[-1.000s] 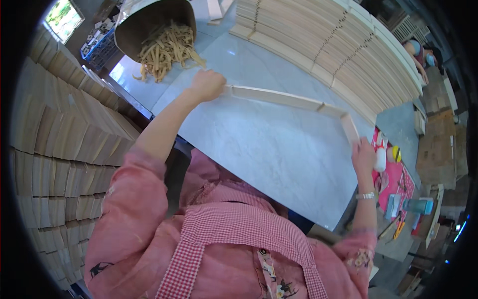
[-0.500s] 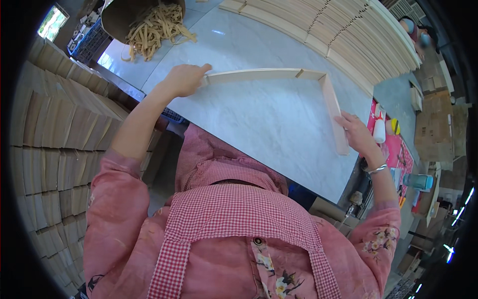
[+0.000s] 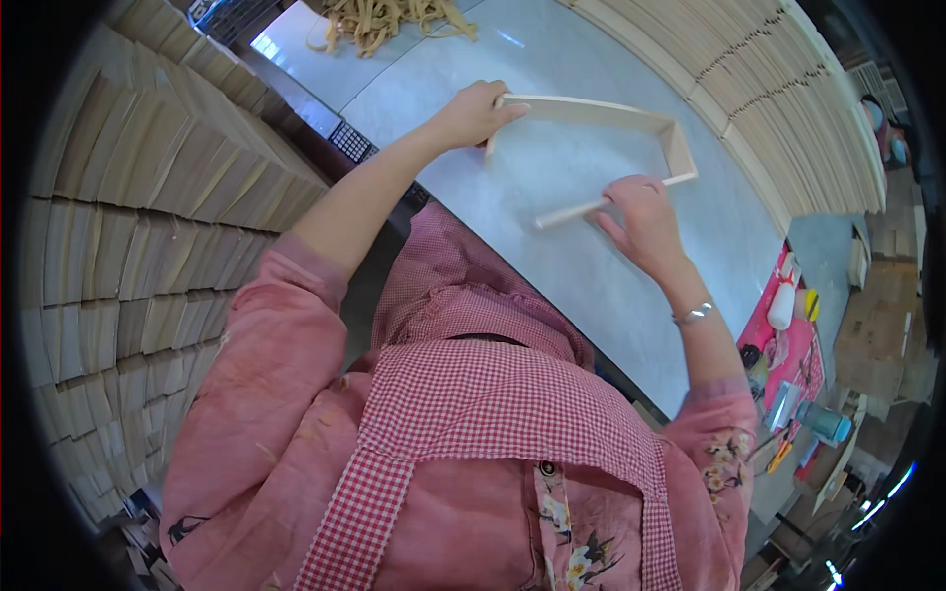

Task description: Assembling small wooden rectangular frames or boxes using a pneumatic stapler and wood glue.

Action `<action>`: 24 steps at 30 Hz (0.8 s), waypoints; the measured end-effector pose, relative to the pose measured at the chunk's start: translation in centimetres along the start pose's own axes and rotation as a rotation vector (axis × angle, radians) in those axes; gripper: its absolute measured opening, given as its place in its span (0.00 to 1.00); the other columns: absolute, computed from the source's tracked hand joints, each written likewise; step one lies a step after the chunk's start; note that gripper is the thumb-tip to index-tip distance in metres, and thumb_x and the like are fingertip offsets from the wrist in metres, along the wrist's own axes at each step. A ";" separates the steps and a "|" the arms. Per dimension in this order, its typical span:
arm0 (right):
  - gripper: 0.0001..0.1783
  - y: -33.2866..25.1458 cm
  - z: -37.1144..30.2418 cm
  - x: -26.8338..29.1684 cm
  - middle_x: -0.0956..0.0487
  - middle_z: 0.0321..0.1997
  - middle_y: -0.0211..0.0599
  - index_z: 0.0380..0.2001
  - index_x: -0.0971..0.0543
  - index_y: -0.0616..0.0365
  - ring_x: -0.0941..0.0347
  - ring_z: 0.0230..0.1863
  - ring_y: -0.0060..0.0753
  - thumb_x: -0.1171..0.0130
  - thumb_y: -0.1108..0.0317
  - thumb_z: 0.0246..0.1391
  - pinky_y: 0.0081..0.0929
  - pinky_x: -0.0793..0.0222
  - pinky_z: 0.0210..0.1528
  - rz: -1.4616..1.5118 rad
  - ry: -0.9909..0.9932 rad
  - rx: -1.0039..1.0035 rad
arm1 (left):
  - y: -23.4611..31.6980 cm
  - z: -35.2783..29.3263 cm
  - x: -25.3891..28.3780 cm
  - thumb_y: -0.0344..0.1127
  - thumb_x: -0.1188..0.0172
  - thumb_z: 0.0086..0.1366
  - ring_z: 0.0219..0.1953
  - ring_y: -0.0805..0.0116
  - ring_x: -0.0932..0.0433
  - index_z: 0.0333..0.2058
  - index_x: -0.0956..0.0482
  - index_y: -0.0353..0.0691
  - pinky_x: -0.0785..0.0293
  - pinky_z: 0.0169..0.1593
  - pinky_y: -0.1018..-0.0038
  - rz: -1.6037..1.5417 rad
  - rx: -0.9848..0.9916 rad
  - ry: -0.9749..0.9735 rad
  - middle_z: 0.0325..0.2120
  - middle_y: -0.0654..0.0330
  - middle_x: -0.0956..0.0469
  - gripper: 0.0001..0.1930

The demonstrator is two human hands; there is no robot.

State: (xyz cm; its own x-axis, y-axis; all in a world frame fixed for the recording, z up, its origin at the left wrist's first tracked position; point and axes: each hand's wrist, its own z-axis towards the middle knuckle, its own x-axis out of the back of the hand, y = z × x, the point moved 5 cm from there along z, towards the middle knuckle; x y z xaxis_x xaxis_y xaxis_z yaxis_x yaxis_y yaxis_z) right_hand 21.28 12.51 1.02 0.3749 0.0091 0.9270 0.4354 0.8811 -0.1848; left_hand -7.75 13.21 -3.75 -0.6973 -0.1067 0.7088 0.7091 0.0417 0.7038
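Both my hands on a folded wooden strip frame on the bench

My left hand has its grip closed on one end of the pale wooden frame, which lies on the grey bench; my right hand presses on the near strip, fingers curled over it, covering that stretch. The straw-coloured strands are cut off at the top edge, and my chest hides the bench's near side.

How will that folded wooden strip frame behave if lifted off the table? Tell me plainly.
The wooden strip frame looks thin and pale, so it is probably light. It bends at its corners and one side is open, so it would likely flex or swing there unless both the left hand and right hand support it. Its flat strips should not roll on the table.
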 end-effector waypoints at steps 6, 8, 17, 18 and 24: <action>0.13 -2.1 3.1 -4.2 0.21 0.29 0.29 0.32 0.23 0.53 0.25 0.33 0.33 0.30 0.59 0.53 0.29 0.33 0.43 -0.014 0.052 -0.047 | -0.4 -0.7 -0.9 0.50 0.41 0.69 0.31 0.53 0.20 0.42 0.21 0.30 0.22 0.39 0.63 -0.117 0.022 0.104 0.32 0.48 0.18 0.23; 0.13 -2.0 3.1 -4.5 0.21 0.28 0.29 0.31 0.23 0.53 0.25 0.32 0.33 0.31 0.59 0.53 0.28 0.34 0.40 -0.035 0.086 -0.062 | -0.3 -1.0 -1.0 0.51 0.41 0.69 0.32 0.53 0.20 0.42 0.21 0.31 0.22 0.39 0.63 -0.201 0.082 0.106 0.32 0.47 0.18 0.23; 0.13 -2.3 3.5 -5.0 0.22 0.28 0.29 0.30 0.24 0.52 0.27 0.30 0.32 0.31 0.58 0.53 0.28 0.36 0.38 -0.086 0.126 -0.099 | 0.1 -1.1 -1.6 0.52 0.43 0.70 0.33 0.52 0.20 0.41 0.21 0.32 0.23 0.40 0.63 -0.160 0.059 0.171 0.33 0.47 0.18 0.23; 0.13 -2.2 3.5 -5.1 0.22 0.28 0.29 0.30 0.24 0.52 0.27 0.30 0.32 0.30 0.58 0.53 0.28 0.36 0.37 -0.094 0.133 -0.107 | 0.2 -1.2 -1.6 0.52 0.44 0.70 0.33 0.53 0.20 0.41 0.21 0.32 0.23 0.40 0.63 -0.153 0.052 0.176 0.32 0.47 0.18 0.23; 0.13 -2.5 3.6 -4.8 0.22 0.27 0.29 0.30 0.24 0.52 0.28 0.29 0.32 0.30 0.58 0.53 0.28 0.37 0.37 -0.087 0.135 -0.126 | -0.9 -1.8 -1.6 0.48 0.35 0.66 0.35 0.54 0.20 0.52 0.24 0.31 0.22 0.41 0.64 -0.244 0.028 0.111 0.35 0.47 0.18 0.26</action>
State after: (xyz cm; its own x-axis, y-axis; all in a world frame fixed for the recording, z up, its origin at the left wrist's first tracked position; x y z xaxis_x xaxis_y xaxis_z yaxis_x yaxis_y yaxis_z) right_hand 15.47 11.93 -1.79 0.4336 -0.1352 0.8909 0.5670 0.8094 -0.1531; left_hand -7.07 11.52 -5.60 -0.8304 -0.2251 0.5097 0.5173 0.0288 0.8553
